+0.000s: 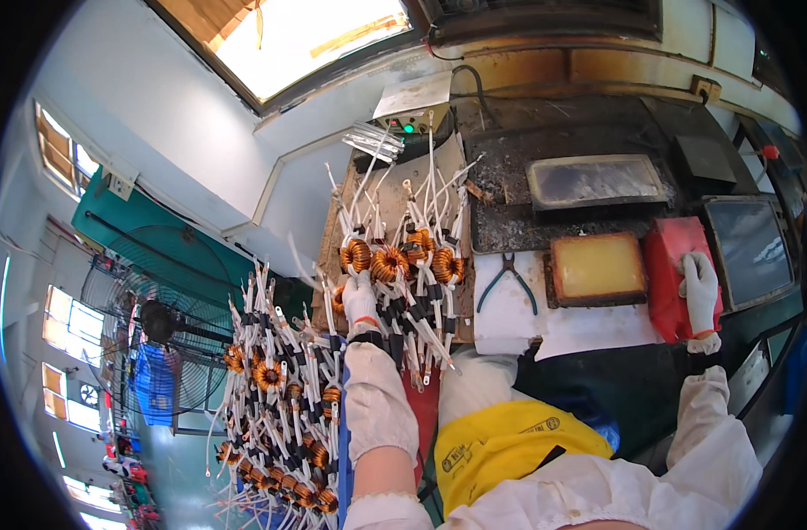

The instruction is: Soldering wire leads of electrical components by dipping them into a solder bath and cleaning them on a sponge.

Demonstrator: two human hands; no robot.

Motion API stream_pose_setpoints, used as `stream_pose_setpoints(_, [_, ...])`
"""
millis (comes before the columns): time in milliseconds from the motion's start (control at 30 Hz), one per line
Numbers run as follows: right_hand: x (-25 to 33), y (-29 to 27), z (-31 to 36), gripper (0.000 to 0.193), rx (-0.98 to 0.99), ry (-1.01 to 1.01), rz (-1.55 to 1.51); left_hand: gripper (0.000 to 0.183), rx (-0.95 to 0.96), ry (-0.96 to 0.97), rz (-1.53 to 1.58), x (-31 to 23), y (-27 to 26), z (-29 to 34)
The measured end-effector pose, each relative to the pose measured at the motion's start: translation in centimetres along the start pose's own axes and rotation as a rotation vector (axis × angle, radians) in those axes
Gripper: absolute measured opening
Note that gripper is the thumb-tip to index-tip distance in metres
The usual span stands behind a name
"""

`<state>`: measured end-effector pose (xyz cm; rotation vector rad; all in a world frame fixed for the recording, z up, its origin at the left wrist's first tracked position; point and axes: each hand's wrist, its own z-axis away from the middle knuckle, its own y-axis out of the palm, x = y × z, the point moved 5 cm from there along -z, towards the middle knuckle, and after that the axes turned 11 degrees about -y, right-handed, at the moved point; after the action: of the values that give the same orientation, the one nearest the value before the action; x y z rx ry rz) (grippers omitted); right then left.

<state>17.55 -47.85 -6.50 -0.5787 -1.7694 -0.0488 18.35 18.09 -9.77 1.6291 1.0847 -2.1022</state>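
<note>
My left hand (361, 299), in a white glove, has its fingers bent in against a copper-wound ring coil (356, 256) in a group of coils with white-sleeved leads. Another coil (390, 263) lies just to its right, with the leads spreading up and down from the group. My right hand (699, 287), gloved too, rests on a red flat-faced piece (673, 265) at the right. Its fingers are curled together; what they hold, if anything, is hidden.
Pliers (509, 281) lie on white paper beside a tray of yellowish material (598, 268). Behind is a tray with a grey surface (598, 179). A dark-topped tray (750, 247) stands right. More coils (267, 374) are heaped at lower left, by a fan (159, 321). A lit control box (412, 115) stands behind.
</note>
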Motion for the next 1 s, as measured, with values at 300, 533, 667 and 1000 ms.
stream_pose_setpoints(300, [-1.1, -0.1, -0.2, 0.014, -0.009, -0.034, -0.038, 0.044, -0.146, 0.047, -0.296, 3.3, 0.1, -2.9])
stream_pose_setpoints(533, [-0.8, 0.3, -0.3, 0.014, -0.016, -0.044, -0.025, 0.043, -0.277, 0.015, -0.726, -0.5, 0.2, 0.6])
stream_pose_setpoints(667, [-0.9, 0.0, -0.2, 0.014, -0.014, -0.044, -0.038, 0.048, -0.331, 0.058, -0.806, -2.7, 0.5, 3.6])
stream_pose_setpoints(1000, [-0.5, 0.4, -0.4, 0.014, 0.003, -0.078, -0.081, 0.065, -0.097, 0.226, -0.701, -1.0, -1.5, 6.5])
